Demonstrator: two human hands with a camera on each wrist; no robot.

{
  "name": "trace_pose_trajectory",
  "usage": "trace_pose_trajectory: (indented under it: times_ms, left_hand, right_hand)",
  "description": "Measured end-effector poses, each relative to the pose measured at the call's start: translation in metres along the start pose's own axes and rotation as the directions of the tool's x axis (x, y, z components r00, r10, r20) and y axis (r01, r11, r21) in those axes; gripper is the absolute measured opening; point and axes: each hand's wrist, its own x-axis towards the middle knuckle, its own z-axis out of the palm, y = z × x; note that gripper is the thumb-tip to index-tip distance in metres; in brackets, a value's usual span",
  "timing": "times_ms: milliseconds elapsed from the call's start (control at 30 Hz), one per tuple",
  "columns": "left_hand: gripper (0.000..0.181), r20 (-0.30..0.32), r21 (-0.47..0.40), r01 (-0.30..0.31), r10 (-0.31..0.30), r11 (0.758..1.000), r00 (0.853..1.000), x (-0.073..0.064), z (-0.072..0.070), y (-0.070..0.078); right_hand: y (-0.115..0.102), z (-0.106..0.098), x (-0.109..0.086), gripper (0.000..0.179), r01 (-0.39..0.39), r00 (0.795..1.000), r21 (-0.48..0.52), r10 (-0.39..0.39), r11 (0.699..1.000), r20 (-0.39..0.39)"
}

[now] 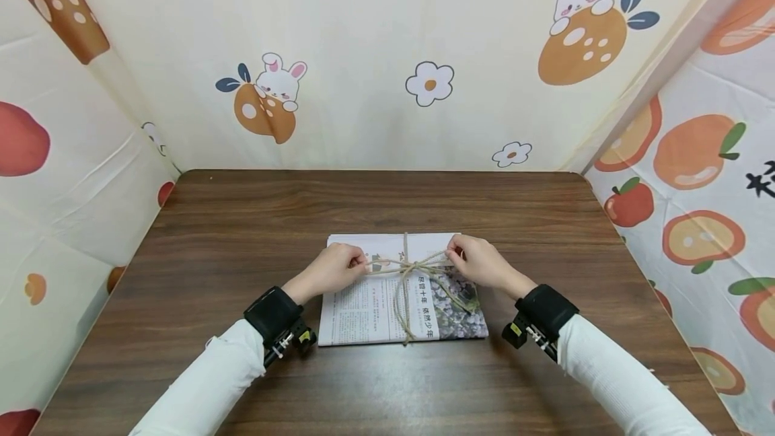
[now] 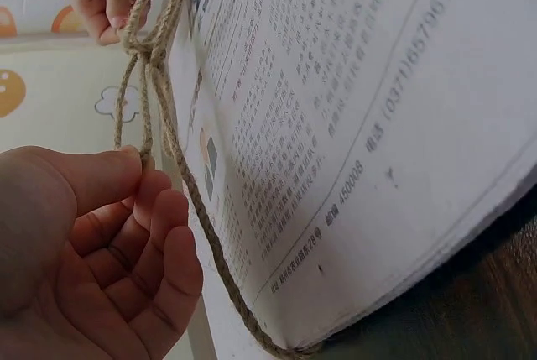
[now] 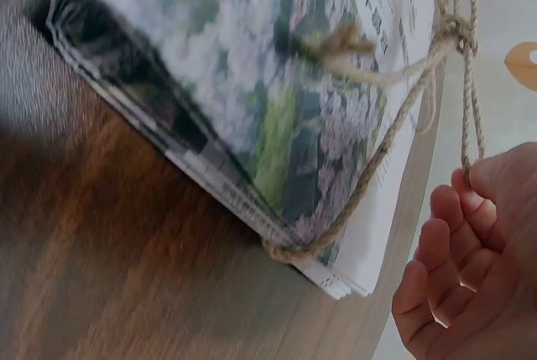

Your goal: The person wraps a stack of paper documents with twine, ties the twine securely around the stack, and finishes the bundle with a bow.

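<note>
A folded stack of newspapers point(image 1: 369, 308) lies on the wooden table, bound crosswise with twine point(image 1: 406, 308). Where the strands cross on top, the twine forms a bow knot point(image 2: 144, 48). My left hand point(image 1: 339, 268) pinches one loop of the bow between thumb and forefinger, left of the knot. On the other side, my right hand point(image 1: 481, 261) pinches the opposite loop point(image 3: 472, 117) the same way. Both loops stretch outward from the knot. A loose twine end with a small knot point(image 3: 344, 45) trails over the flower photo on the paper.
The brown wooden table point(image 1: 254, 221) extends around the stack on all sides. A pale cloth wall point(image 1: 363, 19) with rabbit and flower prints stands behind it, and fruit-printed cloth point(image 1: 696, 207) hangs at the right. Each wrist wears a black strap point(image 1: 275, 315) with a small camera.
</note>
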Motion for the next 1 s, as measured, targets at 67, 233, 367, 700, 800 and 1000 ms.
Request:
trace_pose_trajectory:
  times_ms: [67, 233, 367, 700, 800, 1000]
  left_hand:
    - [0.018, 0.004, -0.007, 0.006, -0.006, 1.000, 1.000, -0.001, 0.000, -0.001]
    - [0.017, 0.021, -0.012, 0.007, -0.007, 1.000, 1.000, -0.004, -0.001, -0.002]
    - [0.016, 0.031, -0.031, 0.022, -0.021, 0.999, 0.999, -0.006, -0.002, -0.002]
    - [0.014, 0.033, -0.049, 0.040, -0.039, 0.998, 0.999, -0.006, -0.003, -0.001]
    - [0.014, 0.033, -0.041, 0.050, -0.049, 0.998, 0.998, -0.007, -0.003, -0.001]
    - [0.014, 0.018, -0.045, 0.070, -0.069, 0.997, 0.997, -0.007, -0.002, -0.003]
  right_hand:
    - [0.002, 0.000, 0.000, 0.007, 0.010, 1.000, -0.004, -0.010, 1.000, 0.008]
    - [0.006, -0.002, -0.001, 0.008, 0.033, 0.999, -0.033, -0.033, 0.999, 0.026]
    - [0.007, -0.005, -0.002, 0.008, 0.057, 0.998, -0.066, -0.054, 0.996, 0.042]
    - [0.011, -0.008, -0.004, 0.011, 0.118, 0.992, -0.123, -0.113, 0.985, 0.049]
    - [0.011, -0.007, -0.004, 0.011, 0.129, 0.991, -0.122, -0.124, 0.984, 0.051]
    - [0.011, -0.006, -0.004, 0.011, 0.111, 0.993, -0.098, -0.107, 0.989, 0.047]
